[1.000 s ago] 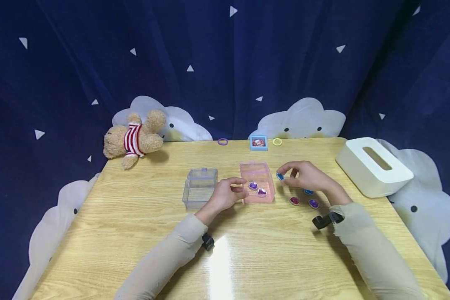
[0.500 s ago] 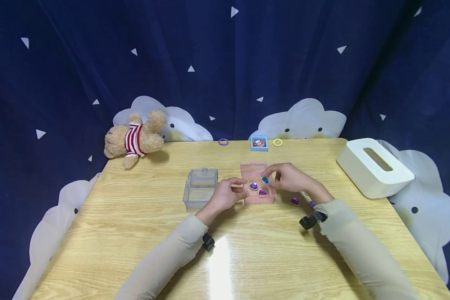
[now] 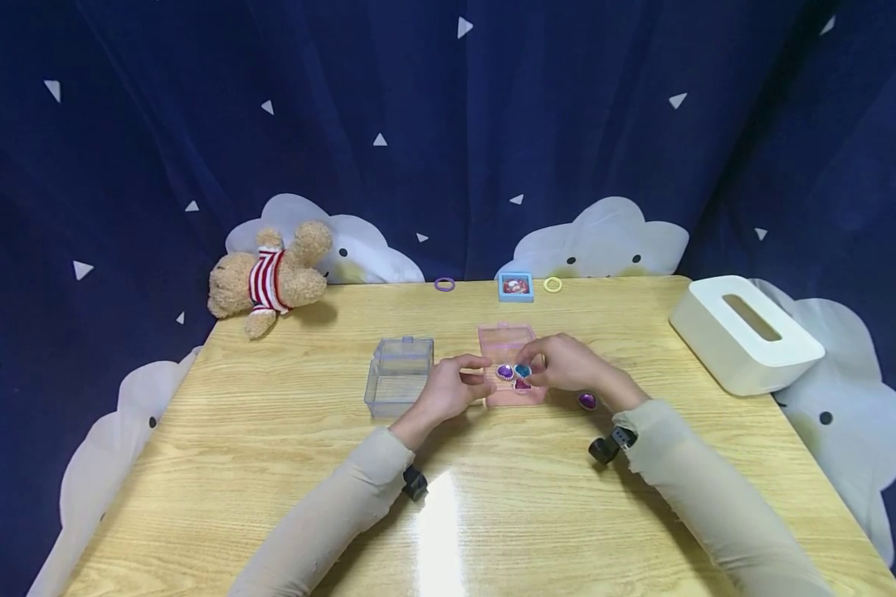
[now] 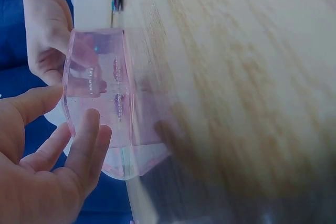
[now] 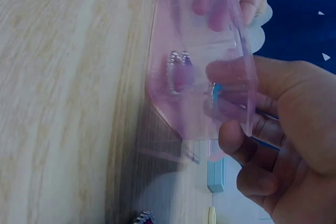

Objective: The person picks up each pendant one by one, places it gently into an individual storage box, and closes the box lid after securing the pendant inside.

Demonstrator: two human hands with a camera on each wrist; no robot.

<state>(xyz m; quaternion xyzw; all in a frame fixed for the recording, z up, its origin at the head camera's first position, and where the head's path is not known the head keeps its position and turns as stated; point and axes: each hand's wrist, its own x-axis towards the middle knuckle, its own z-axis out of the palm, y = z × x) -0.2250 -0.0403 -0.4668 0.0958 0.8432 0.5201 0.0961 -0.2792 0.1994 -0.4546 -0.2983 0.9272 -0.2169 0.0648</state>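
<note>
A see-through pink box [image 3: 502, 336] stands with its lid raised. Inside lie a purple gem [image 3: 504, 372] and a pinkish-red gem [image 3: 521, 385], both edged in silver beading. My right hand [image 3: 567, 363] reaches over the box's right wall and pinches a blue gem [image 3: 523, 371] low inside, beside the other two. In the right wrist view the blue gem [image 5: 216, 92] shows through the pink wall between thumb and fingers. My left hand [image 3: 451, 387] rests its loosely spread fingertips against the box's left side. Another reddish-purple gem [image 3: 586, 401] lies on the table under my right wrist.
A clear grey-blue box [image 3: 397, 388] with its lid up stands left of my left hand. Along the back lie a teddy bear [image 3: 269, 278], a purple ring [image 3: 444, 284], a blue-framed square [image 3: 516, 287] and a yellow ring [image 3: 552, 284]. A white tissue box [image 3: 747, 332] stands at right.
My right hand has carried the blue gem leftward from beside the pink box and lowered it inside. My right forearm now covers two gems on the table. The left hand has stayed put.
</note>
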